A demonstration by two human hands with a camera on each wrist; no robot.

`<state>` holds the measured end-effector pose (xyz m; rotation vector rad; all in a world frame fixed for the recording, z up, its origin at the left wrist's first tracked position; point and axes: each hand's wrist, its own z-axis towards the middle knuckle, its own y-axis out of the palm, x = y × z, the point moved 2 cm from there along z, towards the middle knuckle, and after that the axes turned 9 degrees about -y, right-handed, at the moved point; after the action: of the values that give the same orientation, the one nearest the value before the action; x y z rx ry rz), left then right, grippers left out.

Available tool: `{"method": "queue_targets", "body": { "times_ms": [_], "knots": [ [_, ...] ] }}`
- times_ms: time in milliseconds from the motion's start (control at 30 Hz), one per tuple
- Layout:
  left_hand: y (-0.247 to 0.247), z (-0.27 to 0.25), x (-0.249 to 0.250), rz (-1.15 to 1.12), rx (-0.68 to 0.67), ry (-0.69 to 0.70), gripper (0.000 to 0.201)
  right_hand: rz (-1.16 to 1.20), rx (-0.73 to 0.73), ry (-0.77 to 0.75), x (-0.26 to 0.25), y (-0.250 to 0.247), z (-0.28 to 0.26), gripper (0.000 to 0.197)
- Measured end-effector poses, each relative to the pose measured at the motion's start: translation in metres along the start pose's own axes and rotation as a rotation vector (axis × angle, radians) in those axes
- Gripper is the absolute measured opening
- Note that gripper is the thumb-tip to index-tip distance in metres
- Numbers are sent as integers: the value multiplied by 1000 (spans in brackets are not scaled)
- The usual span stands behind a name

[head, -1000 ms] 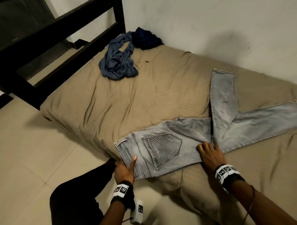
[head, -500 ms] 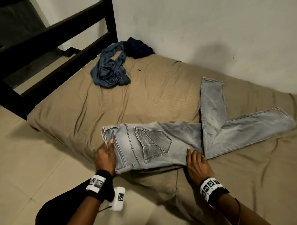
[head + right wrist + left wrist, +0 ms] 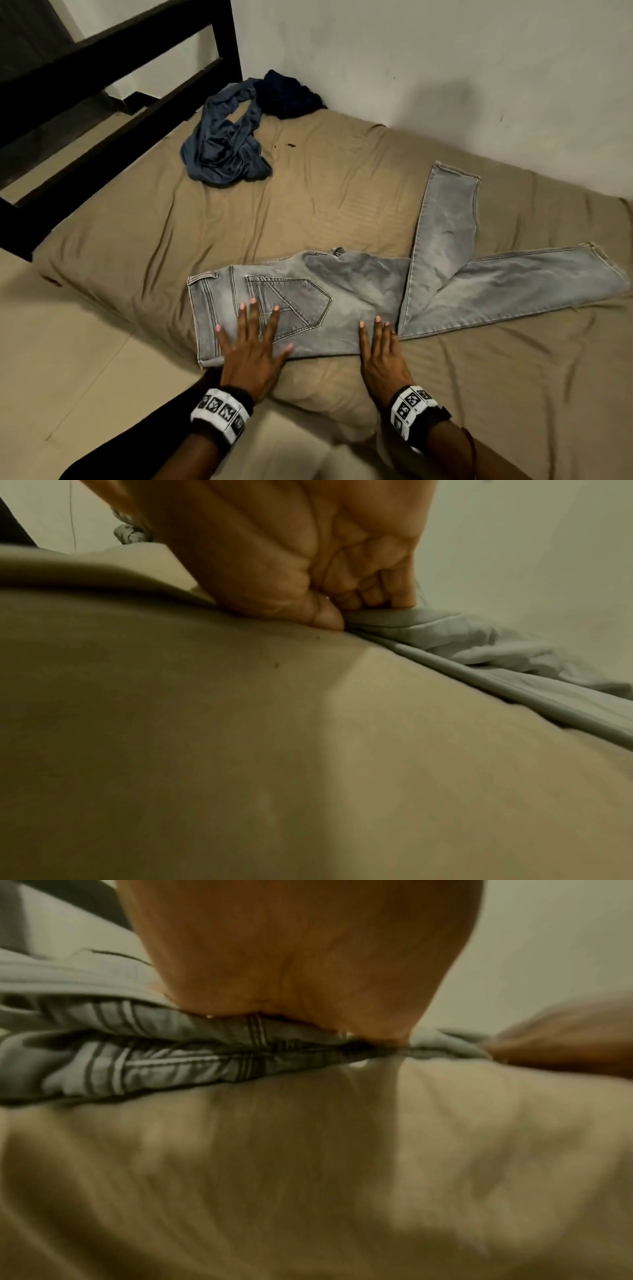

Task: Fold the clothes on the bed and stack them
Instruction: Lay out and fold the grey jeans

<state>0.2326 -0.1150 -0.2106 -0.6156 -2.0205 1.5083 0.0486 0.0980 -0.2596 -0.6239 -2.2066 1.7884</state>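
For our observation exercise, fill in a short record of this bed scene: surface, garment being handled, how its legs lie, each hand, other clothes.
surface: tan bed sheet
garment: grey jeans, lying flat, back pocket up
legs: splayed apart in a V, not yet aligned
left hand: flat, fingers spread, presses on the waist end
right hand: flat, fingers straight, on the near edge of the thigh
other clothes: blue garment and dark navy garment, both crumpled at the far corner

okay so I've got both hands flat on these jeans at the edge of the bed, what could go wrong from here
1. The jeans have their waistband at the mattress edge, where it slopes toward the floor; they could slide off if your left hand lifts.
2. The two legs splay apart in a V past your right hand, so folding now would likely come out uneven.
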Motion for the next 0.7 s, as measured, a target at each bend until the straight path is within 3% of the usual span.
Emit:
{"method": "queue_targets", "body": {
  "times_ms": [100, 200, 233, 300, 333, 400, 467, 567, 633, 700],
  "knots": [
    [22, -1, 6, 15, -120, -86, 104, -31, -62, -5, 2, -8, -4, 68],
    [17, 0, 8, 10, -203, -84, 108, -65, -189, -23, 1, -26, -2, 76],
    [11, 3, 9, 24, -223, -96, 108, -61, -176, -45, 2, -43, 3, 68],
    [-4, 11, 16, 22, -280, -151, 110, -18, -23, -36, 10, -86, 23, 34],
    [-11, 17, 22, 6, -303, -184, 112, 62, 36, 18, 16, -107, 41, 27],
    [-29, 26, 40, 60, -265, -167, 108, 152, 226, 35, 27, -139, 81, 32],
    [-32, 38, 55, 97, -207, -57, 135, 106, 270, -23, 27, -156, 129, 39],
    [-17, 50, 54, 110, -281, 54, 146, 143, -53, 83, 25, -154, 194, 55],
    [-6, 57, 44, 97, -302, 54, 146, 484, -241, 272, 26, -141, 231, 61],
    [-1, 59, 41, 92, -293, 58, 145, 830, -343, 403, 31, -133, 250, 49]
  ]
}}
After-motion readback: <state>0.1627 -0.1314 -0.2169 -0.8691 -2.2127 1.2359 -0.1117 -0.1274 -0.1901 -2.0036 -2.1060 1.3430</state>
